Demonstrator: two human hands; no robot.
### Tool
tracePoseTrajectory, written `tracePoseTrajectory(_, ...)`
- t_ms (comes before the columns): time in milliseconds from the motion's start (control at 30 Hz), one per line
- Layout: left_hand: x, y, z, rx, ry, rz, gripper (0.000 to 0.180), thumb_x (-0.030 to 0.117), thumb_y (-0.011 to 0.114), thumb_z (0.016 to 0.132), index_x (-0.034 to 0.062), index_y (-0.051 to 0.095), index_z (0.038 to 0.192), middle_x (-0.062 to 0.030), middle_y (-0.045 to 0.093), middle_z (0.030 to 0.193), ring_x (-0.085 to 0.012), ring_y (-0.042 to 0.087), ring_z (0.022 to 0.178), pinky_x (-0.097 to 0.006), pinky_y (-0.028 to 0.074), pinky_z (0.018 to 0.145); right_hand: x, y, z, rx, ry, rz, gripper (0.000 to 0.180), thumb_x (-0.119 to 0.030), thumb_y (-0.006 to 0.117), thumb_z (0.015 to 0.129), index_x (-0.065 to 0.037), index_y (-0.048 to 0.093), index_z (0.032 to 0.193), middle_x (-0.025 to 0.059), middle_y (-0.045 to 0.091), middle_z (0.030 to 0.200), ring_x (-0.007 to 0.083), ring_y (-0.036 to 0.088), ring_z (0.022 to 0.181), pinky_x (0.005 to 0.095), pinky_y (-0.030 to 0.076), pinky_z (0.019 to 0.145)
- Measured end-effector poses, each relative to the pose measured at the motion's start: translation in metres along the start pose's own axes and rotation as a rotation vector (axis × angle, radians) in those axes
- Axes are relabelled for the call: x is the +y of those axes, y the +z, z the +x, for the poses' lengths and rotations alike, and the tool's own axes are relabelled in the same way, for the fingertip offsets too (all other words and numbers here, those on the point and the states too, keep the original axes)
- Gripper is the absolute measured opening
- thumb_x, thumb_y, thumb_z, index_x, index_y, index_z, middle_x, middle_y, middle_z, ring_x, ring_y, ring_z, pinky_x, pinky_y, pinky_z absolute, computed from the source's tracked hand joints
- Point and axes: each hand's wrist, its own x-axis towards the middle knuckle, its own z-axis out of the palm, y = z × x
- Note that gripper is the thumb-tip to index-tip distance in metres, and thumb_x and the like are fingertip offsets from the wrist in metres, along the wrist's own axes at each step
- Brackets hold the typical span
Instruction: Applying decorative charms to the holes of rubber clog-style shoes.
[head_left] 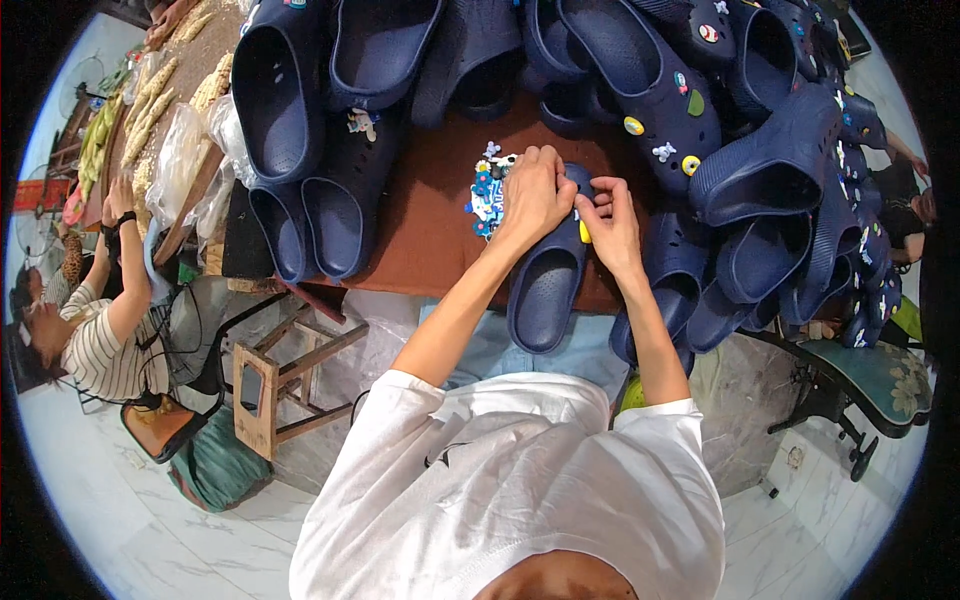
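Observation:
A navy foam clog (545, 300) lies in front of me at the brown table's near edge, its heel toward me. My left hand (540, 195) is closed over the left side of its toe part. From the other side, my right hand (612, 220) has its thumb and fingers bent together against the clog's upper; what sits between the fingertips is hidden. A small yellow charm (584, 232) shows on the clog just below the right thumb. Left of my left hand lies a little pile of blue, white and flower-shaped shoe charms (486, 200), partly covered by that hand.
Navy clogs (275, 110) stand at the left, with many more heaped at the right (765, 180), some with charms. A wooden stool (300, 375) is below left. Another person (110, 330) works at a table with corn cobs (150, 110). A patterned chair (870, 380) stands right.

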Motion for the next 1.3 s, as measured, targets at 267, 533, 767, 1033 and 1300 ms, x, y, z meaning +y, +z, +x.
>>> tracePoseTrajectory(267, -0.003, -0.012, 0.001, -0.126, 0.012, -0.082, 0.018, 0.014, 0.068, 0.078, 0.0027, 0.056, 0.082, -0.0166, 0.055, 0.08, -0.0356, 0.057, 0.078, -0.046, 0.044, 0.069, 0.011, 0.004, 0.001, 0.023, 0.041, 0.083, 0.043, -0.028, 0.076, 0.084, -0.006, 0.055, 0.115, 0.0082, 0.053, 0.097, 0.0157, 0.052, 0.077, 0.0304, 0.05, 0.071)
tracePoseTrajectory(533, -0.01, -0.005, 0.001, -0.088, 0.076, -0.007, 0.017, 0.014, 0.066, 0.082, 0.0012, 0.055, 0.087, -0.0189, 0.057, 0.085, -0.0385, 0.058, 0.082, -0.048, 0.045, 0.072, 0.017, 0.008, 0.0, 0.037, 0.024, 0.105, 0.045, -0.03, 0.076, 0.083, -0.006, 0.055, 0.115, 0.0075, 0.053, 0.096, 0.0157, 0.051, 0.077, 0.0302, 0.05, 0.071)
tracePoseTrajectory(767, -0.016, -0.008, 0.005, -0.168, 0.155, 0.028, 0.016, 0.011, 0.06, 0.088, 0.0, 0.053, 0.097, -0.0211, 0.057, 0.091, -0.0403, 0.057, 0.09, -0.048, 0.045, 0.078, 0.016, 0.009, 0.001, 0.03, 0.021, 0.073, 0.045, -0.028, 0.074, 0.085, -0.004, 0.053, 0.116, 0.0085, 0.052, 0.099, 0.016, 0.051, 0.078, 0.0311, 0.05, 0.072)
tracePoseTrajectory(1033, -0.017, -0.007, 0.003, -0.135, 0.181, 0.059, 0.013, 0.011, 0.058, 0.092, 0.0002, 0.053, 0.096, -0.0219, 0.057, 0.093, -0.0411, 0.057, 0.091, -0.048, 0.044, 0.079, 0.008, -0.001, 0.006, -0.05, -0.027, 0.043, 0.043, -0.027, 0.073, 0.087, -0.003, 0.051, 0.116, 0.0089, 0.053, 0.098, 0.015, 0.053, 0.077, 0.0297, 0.05, 0.071)
tracePoseTrajectory(1300, -0.029, -0.027, -0.011, -0.163, -0.011, -0.299, 0.032, 0.01, 0.075, 0.081, 0.0012, 0.06, 0.109, -0.0098, 0.06, 0.095, -0.017, 0.059, 0.08, -0.031, 0.05, 0.072, -0.016, -0.023, 0.021, -0.168, -0.213, -0.11, 0.037, -0.025, 0.075, 0.084, -0.005, 0.06, 0.112, 0.012, 0.057, 0.102, 0.0209, 0.062, 0.085, 0.0332, 0.054, 0.076)
